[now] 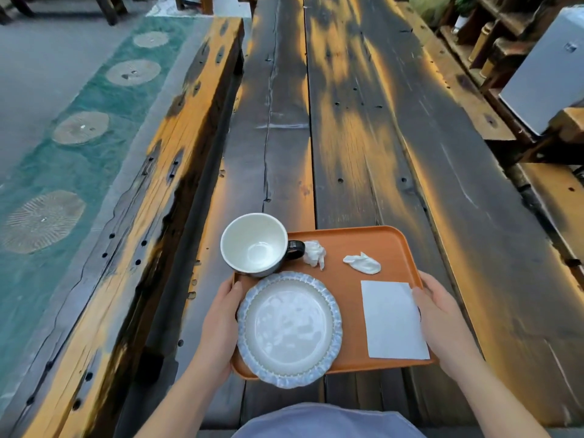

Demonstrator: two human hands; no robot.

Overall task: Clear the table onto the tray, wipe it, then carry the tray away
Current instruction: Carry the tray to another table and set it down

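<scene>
An orange tray [354, 245] is held over the near end of the long dark wooden table [347, 137]. On it stand a white cup with a dark handle [252, 245] at the far left and a white plate with a blue frilled rim [289, 330] at the near left. Two crumpled tissues [314, 252] [363, 263] lie in the middle, and a flat white napkin [393, 320] lies at the right. My left hand [218, 327] grips the tray's left edge. My right hand [442, 320] grips the right edge, thumb on the napkin.
A long wooden bench [164, 172] runs along the table's left side, with a green patterned floor strip [63, 159] beyond it. Another bench [562, 197] and a white box [550, 74] stand at the right, before wooden shelves.
</scene>
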